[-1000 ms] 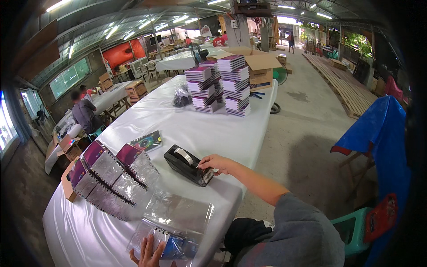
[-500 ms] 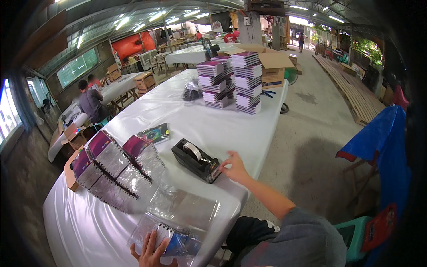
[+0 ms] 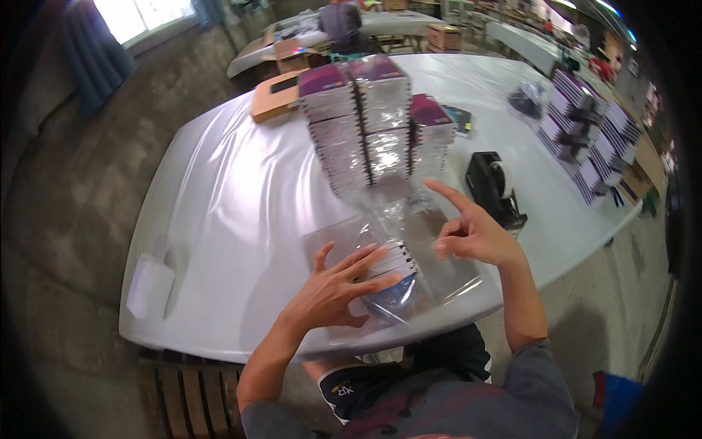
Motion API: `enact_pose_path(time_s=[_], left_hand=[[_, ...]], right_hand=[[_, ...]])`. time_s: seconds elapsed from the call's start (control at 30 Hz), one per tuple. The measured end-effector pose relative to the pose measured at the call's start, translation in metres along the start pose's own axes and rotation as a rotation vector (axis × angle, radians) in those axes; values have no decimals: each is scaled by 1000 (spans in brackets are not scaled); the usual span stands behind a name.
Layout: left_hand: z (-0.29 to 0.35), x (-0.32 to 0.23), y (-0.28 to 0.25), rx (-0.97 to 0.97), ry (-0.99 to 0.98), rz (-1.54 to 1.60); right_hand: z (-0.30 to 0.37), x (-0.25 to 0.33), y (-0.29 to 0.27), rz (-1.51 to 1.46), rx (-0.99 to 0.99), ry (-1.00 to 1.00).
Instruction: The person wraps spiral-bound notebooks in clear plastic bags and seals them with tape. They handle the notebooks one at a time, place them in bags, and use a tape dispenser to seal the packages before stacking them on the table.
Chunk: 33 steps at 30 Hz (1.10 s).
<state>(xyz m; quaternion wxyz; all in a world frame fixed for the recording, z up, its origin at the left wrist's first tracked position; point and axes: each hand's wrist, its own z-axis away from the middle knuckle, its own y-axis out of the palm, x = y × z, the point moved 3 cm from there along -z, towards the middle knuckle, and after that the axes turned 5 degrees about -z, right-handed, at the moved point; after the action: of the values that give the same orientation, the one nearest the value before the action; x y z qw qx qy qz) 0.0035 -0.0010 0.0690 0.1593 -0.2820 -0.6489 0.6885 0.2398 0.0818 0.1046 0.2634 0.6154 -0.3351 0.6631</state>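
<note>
My left hand [image 3: 335, 287] lies flat with spread fingers on a spiral-bound notebook [image 3: 395, 265] in a clear plastic sleeve [image 3: 455, 282] at the table's near edge. Part of the notebook's blue cover shows below the fingers. My right hand [image 3: 479, 235] hovers over the sleeve's right side, index finger stretched out and the other fingers bent. Whether a bit of tape clings to its fingertips, I cannot tell. Just beyond that hand stands a black tape dispenser [image 3: 491, 186] with a roll in it. Stacks of plastic-wrapped spiral notebooks [image 3: 387, 95] with purple covers rise beyond the sleeve.
A brown carton piece with a dark phone-like object [image 3: 284, 85] lies left of the stacks. White paper [image 3: 150, 287] rests at the table's left edge. Taller notebook stacks [image 3: 578, 124], a bundle of clear plastic [image 3: 526, 100] and an open carton [image 3: 645, 172] are at the far right.
My view has swung left and down over the sleeve. My right hand has left the tape dispenser and come over to the sleeve. My left hand stays on the notebook.
</note>
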Motion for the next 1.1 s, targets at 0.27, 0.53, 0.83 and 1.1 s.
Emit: enact_pose_path(time_s=[0.27, 0.53, 0.83, 1.1], left_hand=[[12, 6, 1, -70, 4, -85], [11, 7, 1, -33, -21, -18], [8, 6, 10, -248, 24, 69], [-10, 10, 35, -630, -177, 535]], right_hand=[[-65, 10, 64, 500, 222, -48], [-55, 29, 47, 892, 172, 99], [-12, -31, 74, 598, -91, -872], [-21, -41, 49, -257, -229, -478]])
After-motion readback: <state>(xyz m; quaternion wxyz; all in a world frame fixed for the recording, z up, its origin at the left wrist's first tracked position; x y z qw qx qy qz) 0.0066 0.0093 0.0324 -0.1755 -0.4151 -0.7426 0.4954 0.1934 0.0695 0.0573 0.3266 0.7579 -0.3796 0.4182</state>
